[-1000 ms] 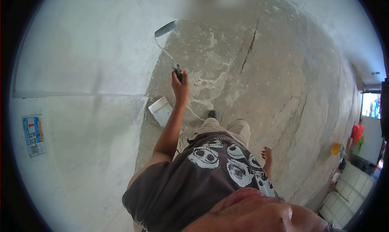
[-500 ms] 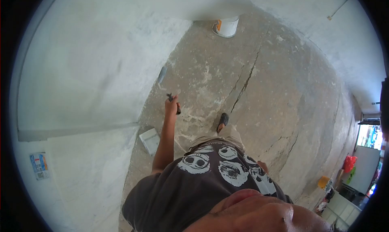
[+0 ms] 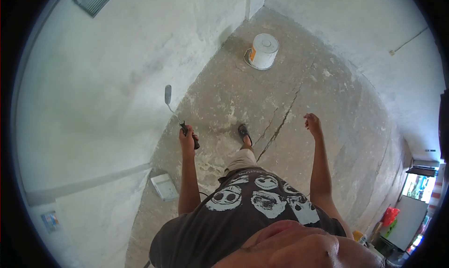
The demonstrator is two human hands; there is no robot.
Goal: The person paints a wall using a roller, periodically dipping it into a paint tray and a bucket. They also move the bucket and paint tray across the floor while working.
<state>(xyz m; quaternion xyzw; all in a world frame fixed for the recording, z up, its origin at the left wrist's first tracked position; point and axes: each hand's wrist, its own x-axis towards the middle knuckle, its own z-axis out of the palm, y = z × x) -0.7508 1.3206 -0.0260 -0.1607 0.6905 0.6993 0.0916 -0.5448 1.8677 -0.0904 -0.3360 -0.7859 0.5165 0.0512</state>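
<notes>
A small paint roller has a black handle (image 3: 191, 136), a thin bent wire frame and a slim grey roller head (image 3: 168, 95). My left hand (image 3: 188, 139) is closed around the handle. In this view the roller head overlaps the lower part of the white wall; whether it touches cannot be told. My right hand (image 3: 313, 123) is raised out to the right over the floor, its fingers curled in and no object visible in them. A white rectangular tray-like object (image 3: 164, 187) lies on the floor by the wall, below my left hand.
Ahead on the cracked concrete floor (image 3: 327, 141) stands a white bucket (image 3: 264, 51) with an orange label. White walls (image 3: 107, 90) rise left and ahead, and a cord (image 3: 407, 42) runs on the right one. A red bag (image 3: 390, 216) and other items are at far right.
My left hand has moved a little left and down in view, with the roller head now against the wall background. My right hand has swung forward into view. The camera view has tilted up.
</notes>
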